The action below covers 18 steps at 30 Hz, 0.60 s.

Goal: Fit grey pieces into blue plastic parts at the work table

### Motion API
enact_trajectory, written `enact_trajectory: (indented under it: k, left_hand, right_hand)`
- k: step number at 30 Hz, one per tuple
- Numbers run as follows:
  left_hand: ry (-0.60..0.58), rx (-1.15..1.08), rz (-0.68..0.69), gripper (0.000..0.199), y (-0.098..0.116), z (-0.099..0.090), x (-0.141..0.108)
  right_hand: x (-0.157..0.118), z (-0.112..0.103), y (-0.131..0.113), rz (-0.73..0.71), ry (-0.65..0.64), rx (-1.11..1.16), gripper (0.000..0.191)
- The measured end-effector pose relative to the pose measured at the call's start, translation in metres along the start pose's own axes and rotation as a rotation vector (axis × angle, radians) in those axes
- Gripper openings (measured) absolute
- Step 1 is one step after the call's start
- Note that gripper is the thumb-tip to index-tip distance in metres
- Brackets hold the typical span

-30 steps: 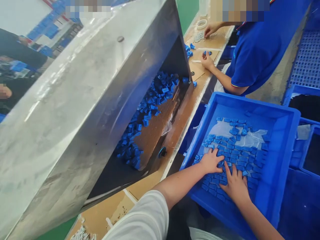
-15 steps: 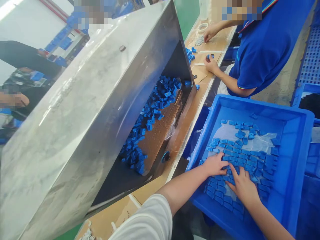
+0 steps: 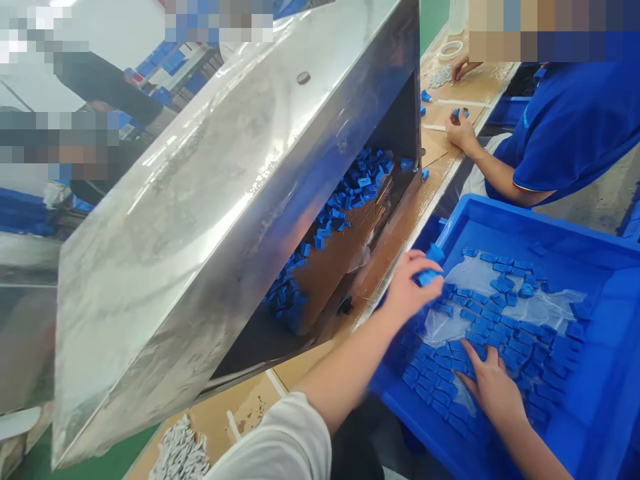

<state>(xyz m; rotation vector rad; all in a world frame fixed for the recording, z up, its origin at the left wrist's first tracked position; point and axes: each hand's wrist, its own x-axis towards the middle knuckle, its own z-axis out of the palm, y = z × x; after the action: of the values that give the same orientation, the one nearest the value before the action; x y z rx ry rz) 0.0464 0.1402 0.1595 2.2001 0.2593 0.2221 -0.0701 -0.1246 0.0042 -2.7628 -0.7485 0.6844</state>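
My left hand [image 3: 411,288] is raised over the left wall of the blue tray [image 3: 617,263], its fingers closed round a few small blue plastic pieces [image 3: 428,277]. Inside the tray, my right hand [image 3: 495,381] rests with fingers apart on the rows of blue pieces [image 3: 483,327]; no piece shows in its grasp. Clear plastic film [image 3: 447,325] lies among the rows. Left of the tray, a metal hood [image 3: 240,200] covers a dark belt with a heap of loose blue pieces [image 3: 367,175] on brown board.
Across the tray a co-worker in a blue shirt [image 3: 583,133] sits at the bench [image 3: 433,183], one hand [image 3: 463,130] holding a blue piece. A tape roll [image 3: 451,49] lies beyond. Grey pieces [image 3: 181,450] are heaped at the near bench end.
My left hand has lifted from the rows in the tray and moved up and left with blue pieces in it. My right hand stays over the rows. The view has shifted.
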Motion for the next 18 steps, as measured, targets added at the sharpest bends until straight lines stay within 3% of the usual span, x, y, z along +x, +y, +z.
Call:
enact_trajectory:
  k: [3, 5, 8, 11, 13, 14, 15, 17, 18]
  left_hand:
    - [0.241, 0.330, 0.058, 0.014, -0.005, -0.078, 0.059]
    - [0.234, 0.585, 0.003, 0.016, -0.019, -0.119, 0.091]
    - [0.188, 0.853, -0.207, 0.017, -0.035, -0.144, 0.115]
    - [0.239, 0.938, -0.250, 0.037, -0.029, -0.123, 0.097]
    - [0.252, 0.896, -0.123, 0.046, -0.016, -0.090, 0.060]
    - [0.196, 0.835, -0.038, 0.045, -0.010, -0.072, 0.034]
    - [0.061, 0.752, 0.064, 0.042, -0.007, -0.053, 0.005]
    - [-0.362, 0.605, 0.273, 0.042, -0.009, -0.018, -0.059]
    - [-0.556, 0.587, 0.302, 0.049, -0.015, -0.005, -0.090]
  right_hand:
    - [0.001, 0.003, 0.007, 0.005, -0.034, 0.094, 0.054]
    - [0.003, 0.005, 0.012, -0.011, -0.074, 0.150, 0.054]
    - [0.004, 0.006, 0.014, -0.037, -0.090, 0.178, 0.053]
    - [0.002, 0.002, 0.004, -0.033, -0.065, 0.133, 0.055]
    - [0.002, -0.003, -0.007, -0.038, -0.054, 0.080, 0.064]
    - [0.003, -0.005, -0.012, -0.044, -0.053, 0.052, 0.068]
    - [0.005, -0.007, -0.016, -0.049, -0.057, 0.028, 0.070]
    - [0.011, -0.009, -0.019, -0.056, -0.083, 0.008, 0.066]
    - [0.015, -0.010, -0.017, -0.060, -0.101, 0.014, 0.062]
